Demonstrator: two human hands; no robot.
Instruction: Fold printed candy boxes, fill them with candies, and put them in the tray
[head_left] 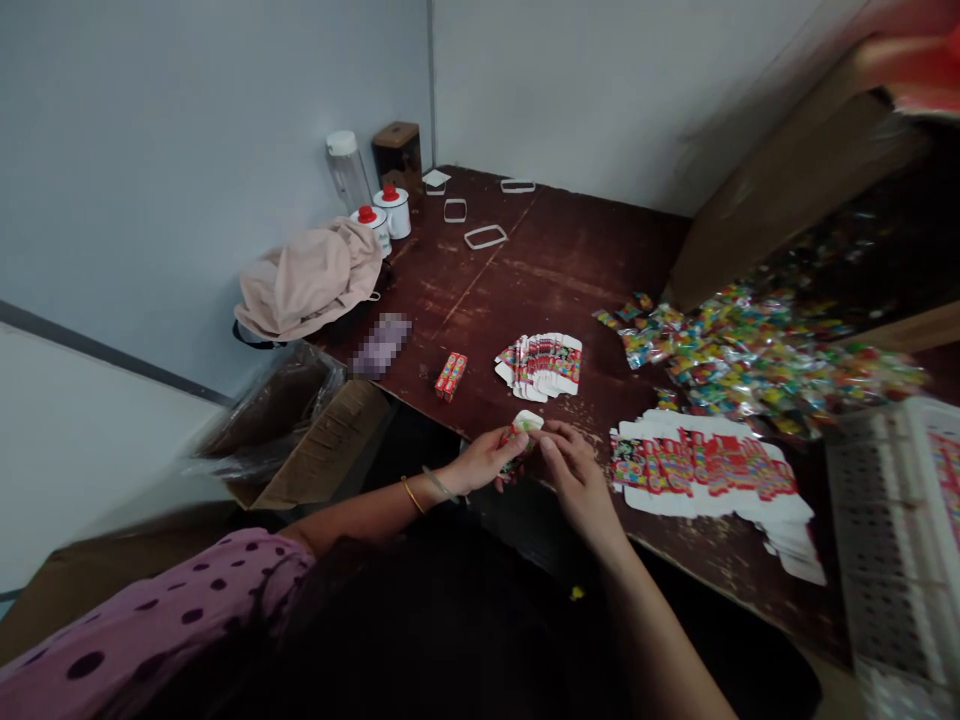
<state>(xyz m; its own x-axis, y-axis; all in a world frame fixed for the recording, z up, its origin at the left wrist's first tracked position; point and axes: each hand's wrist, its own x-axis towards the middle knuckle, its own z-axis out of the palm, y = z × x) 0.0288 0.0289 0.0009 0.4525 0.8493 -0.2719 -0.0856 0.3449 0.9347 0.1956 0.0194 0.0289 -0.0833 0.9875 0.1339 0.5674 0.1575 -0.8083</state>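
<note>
At the table's front edge, my left hand (486, 460) is closed around a small printed candy box (529, 421), its white flap standing up. Something greenish shows at the box's mouth, too small to name. My right hand (576, 468) reaches that mouth with bent fingers pinched together; what they hold is hidden. Just beyond lies a fanned stack of flat candy boxes (551, 362). Two small red filled-out boxes (451, 376) stand side by side to the left. A longer row of flattened boxes (705, 460) spreads right of my right hand.
Wrapped candies (750, 350) spill from a tipped cardboard carton (772, 180) at right. A white plastic basket (870, 520) stands near right. Rubber bands (485, 237), lidded mugs (392, 212), a jug (349, 170) and a pink cloth bag (311, 280) lie farther back. An open carton (307, 450) sits lower left.
</note>
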